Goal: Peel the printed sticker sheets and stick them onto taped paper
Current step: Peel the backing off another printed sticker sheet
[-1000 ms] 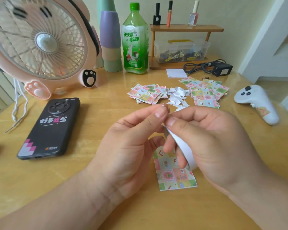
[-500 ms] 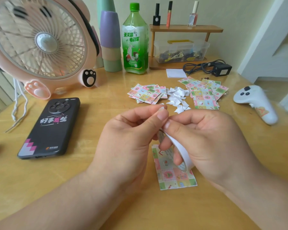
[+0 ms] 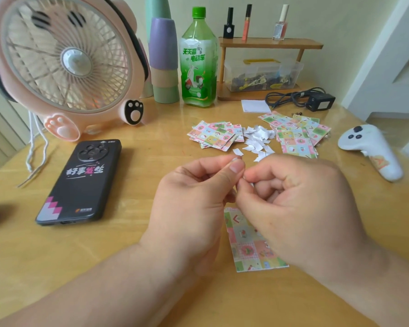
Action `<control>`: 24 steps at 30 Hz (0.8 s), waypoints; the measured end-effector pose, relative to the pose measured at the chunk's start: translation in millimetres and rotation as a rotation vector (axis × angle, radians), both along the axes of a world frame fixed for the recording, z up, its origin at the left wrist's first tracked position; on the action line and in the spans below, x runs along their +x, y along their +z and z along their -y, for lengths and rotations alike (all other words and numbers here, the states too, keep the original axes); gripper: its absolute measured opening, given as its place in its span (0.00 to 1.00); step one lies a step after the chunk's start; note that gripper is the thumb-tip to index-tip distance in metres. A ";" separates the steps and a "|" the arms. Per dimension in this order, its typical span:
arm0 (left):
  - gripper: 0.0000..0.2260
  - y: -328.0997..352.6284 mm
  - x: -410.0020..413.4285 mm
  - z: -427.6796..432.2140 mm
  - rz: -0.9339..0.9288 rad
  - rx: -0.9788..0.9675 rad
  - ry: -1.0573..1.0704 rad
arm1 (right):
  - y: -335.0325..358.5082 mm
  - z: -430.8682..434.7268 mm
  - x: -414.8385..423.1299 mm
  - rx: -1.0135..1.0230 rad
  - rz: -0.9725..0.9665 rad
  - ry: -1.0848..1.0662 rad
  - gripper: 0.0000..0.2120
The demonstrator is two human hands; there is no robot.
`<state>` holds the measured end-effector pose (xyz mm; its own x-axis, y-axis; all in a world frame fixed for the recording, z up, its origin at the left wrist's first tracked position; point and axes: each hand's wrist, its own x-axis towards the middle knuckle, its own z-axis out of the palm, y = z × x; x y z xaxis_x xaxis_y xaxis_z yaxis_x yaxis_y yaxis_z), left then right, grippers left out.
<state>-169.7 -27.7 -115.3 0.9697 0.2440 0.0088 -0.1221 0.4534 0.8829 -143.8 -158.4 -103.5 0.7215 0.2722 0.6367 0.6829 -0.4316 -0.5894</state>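
My left hand [image 3: 194,197] and my right hand [image 3: 298,204] meet fingertip to fingertip above the table. Between them they pinch a white tape strip [image 3: 245,178]; only a sliver of it shows and the rest is hidden by my curled fingers. Below the hands a printed sticker sheet [image 3: 248,244] with pastel squares lies flat on the table, its right side covered by my right hand. Further back lie a left stack of printed sheets [image 3: 213,136], a right stack of printed sheets [image 3: 298,135], and a heap of white paper scraps [image 3: 257,138] between them.
A black phone [image 3: 80,182] lies at the left, with a pink fan [image 3: 66,64] behind it. A green bottle [image 3: 197,60], stacked cups [image 3: 164,64], a wooden shelf [image 3: 269,42], a white notepad [image 3: 254,106] and a charger [image 3: 320,101] stand at the back. A white controller [image 3: 373,149] is at the right.
My right hand has curled in and turned, so the long white strip seen hanging under it is now almost wholly hidden. Both hands stay together over the sheet.
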 end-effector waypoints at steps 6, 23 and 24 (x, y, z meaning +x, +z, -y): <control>0.07 -2.8 2.6 2.6 -0.043 0.019 0.042 | -1.7 0.3 5.1 -0.069 0.016 -0.006 0.06; 0.03 8.2 13.7 -9.7 -0.369 -0.002 0.142 | -2.6 -14.6 -25.3 -0.412 0.312 0.074 0.08; 0.04 8.6 15.7 -9.6 -0.352 -0.013 0.136 | -0.7 -11.5 -23.4 -0.403 0.311 0.090 0.08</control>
<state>-154.1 -18.1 -106.7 0.8714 0.3689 -0.3233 0.1278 0.4656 0.8757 -167.3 -146.8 -104.2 0.4770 0.5924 0.6493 0.8445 -0.5136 -0.1517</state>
